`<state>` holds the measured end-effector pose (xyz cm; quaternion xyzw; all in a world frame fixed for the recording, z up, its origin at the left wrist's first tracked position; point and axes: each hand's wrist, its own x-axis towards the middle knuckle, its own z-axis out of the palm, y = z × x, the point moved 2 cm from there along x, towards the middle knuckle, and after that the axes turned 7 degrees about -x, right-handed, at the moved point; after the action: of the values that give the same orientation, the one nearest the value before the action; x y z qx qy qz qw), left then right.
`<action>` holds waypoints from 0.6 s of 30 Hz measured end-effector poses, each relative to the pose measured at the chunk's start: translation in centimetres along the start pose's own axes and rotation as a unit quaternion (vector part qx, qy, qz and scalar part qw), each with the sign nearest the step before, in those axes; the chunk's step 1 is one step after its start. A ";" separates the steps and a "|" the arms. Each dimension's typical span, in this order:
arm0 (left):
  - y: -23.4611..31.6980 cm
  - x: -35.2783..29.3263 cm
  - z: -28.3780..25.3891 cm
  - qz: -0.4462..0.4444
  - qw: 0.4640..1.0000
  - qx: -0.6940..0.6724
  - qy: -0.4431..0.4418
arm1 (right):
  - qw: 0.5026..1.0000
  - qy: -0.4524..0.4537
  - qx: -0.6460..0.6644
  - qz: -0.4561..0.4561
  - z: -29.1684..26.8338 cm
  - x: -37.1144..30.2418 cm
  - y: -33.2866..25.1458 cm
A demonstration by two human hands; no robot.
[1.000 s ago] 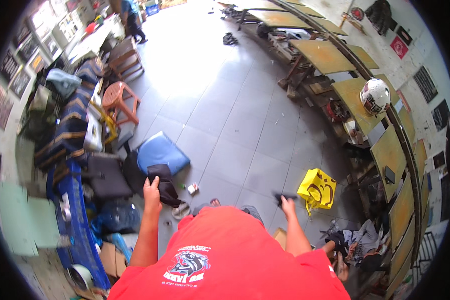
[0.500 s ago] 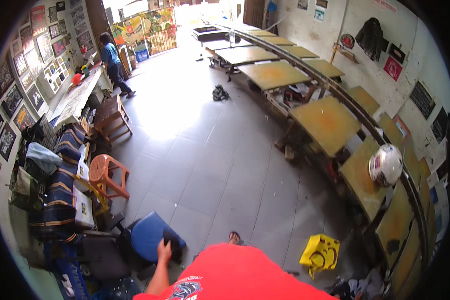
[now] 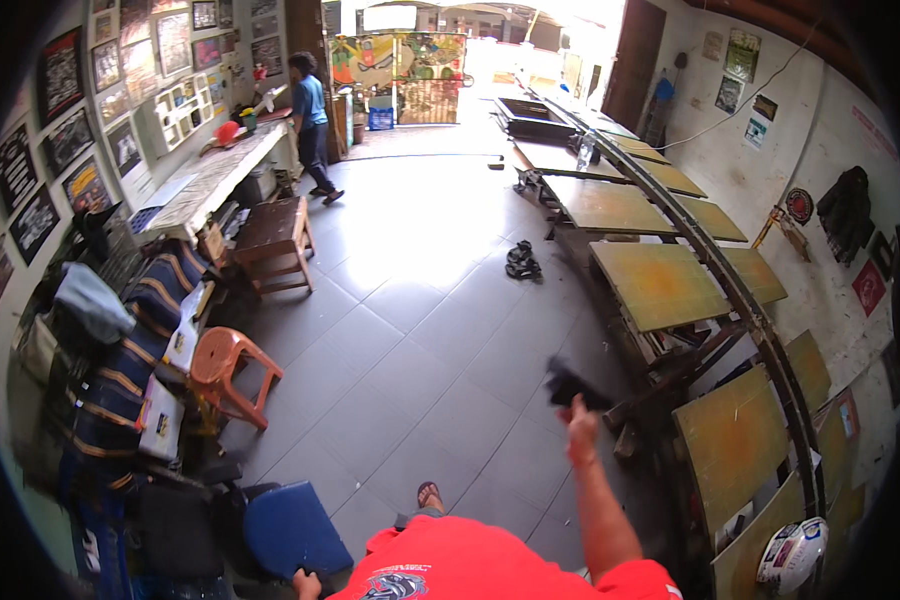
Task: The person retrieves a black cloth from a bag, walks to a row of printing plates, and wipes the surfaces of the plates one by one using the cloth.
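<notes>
My right hand (image 3: 582,432) reaches out ahead over the floor with its arm stretched. Its fingers are closed on a black, soft-looking cloth-like thing (image 3: 574,386), which is blurred, so its exact kind does not show. Low in the view, my left hand (image 3: 307,584) is beside the blue chair seat (image 3: 292,530). Its fingers are too small and partly hidden to show whether they hold anything.
To my right runs a long rail with yellowish flat boards (image 3: 660,285) and a white helmet (image 3: 793,553). An orange stool (image 3: 232,370) and a brown wooden stool (image 3: 275,240) stand left. Dark footwear-like items (image 3: 522,262) lie on the floor. A person (image 3: 310,125) stands by the far bench.
My view has swung right and upward. The black thing was at my left hand by the blue seat; a black thing is now in my raised right hand. The left hand has dropped lower.
</notes>
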<state>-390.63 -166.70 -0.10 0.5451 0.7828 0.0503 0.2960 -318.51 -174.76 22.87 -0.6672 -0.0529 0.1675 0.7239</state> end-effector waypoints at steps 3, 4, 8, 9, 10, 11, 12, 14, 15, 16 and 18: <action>16.6 6.8 5.2 0.110 0.991 0.030 -0.070 | 0.999 -0.028 0.034 0.021 4.5 -1.8 1.5; 21.9 10.3 7.6 0.198 0.978 0.005 -0.068 | 0.998 -0.052 0.043 0.021 4.2 -0.9 3.8; 51.2 14.4 6.6 0.406 0.905 -0.053 -0.119 | 0.995 0.013 -0.070 0.067 3.9 1.2 5.8; 57.7 14.6 5.8 0.443 0.883 -0.085 -0.130 | 0.991 0.036 -0.073 0.109 4.4 2.6 5.9; 65.8 13.2 6.7 0.484 0.854 -0.100 -0.164 | 0.990 0.091 -0.065 0.082 3.5 3.9 4.2; 71.5 12.7 7.2 0.536 0.820 -0.109 -0.168 | 0.987 0.119 -0.063 0.084 4.1 6.2 3.5; 76.2 11.9 7.4 0.531 0.807 -0.131 -0.224 | 0.988 0.129 -0.035 0.078 5.4 8.8 2.8; 83.9 11.1 9.3 0.550 0.767 -0.168 -0.285 | 0.992 0.092 -0.054 0.069 8.3 15.6 1.5; 86.9 11.0 10.8 0.554 0.749 -0.190 -0.310 | 0.995 0.050 -0.064 0.063 9.6 19.4 1.8; 89.4 10.2 11.8 0.541 0.747 -0.206 -0.329 | 0.994 -0.004 -0.081 0.075 12.2 23.0 0.8; 91.8 11.0 14.9 0.482 0.754 -0.244 -0.373 | 0.971 -0.148 -0.186 -0.014 19.1 29.5 -1.8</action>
<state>-309.79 -123.84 20.03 0.7355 0.2051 0.1681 0.6235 -296.25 -147.48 22.26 -0.7572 -0.1989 0.2419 0.5733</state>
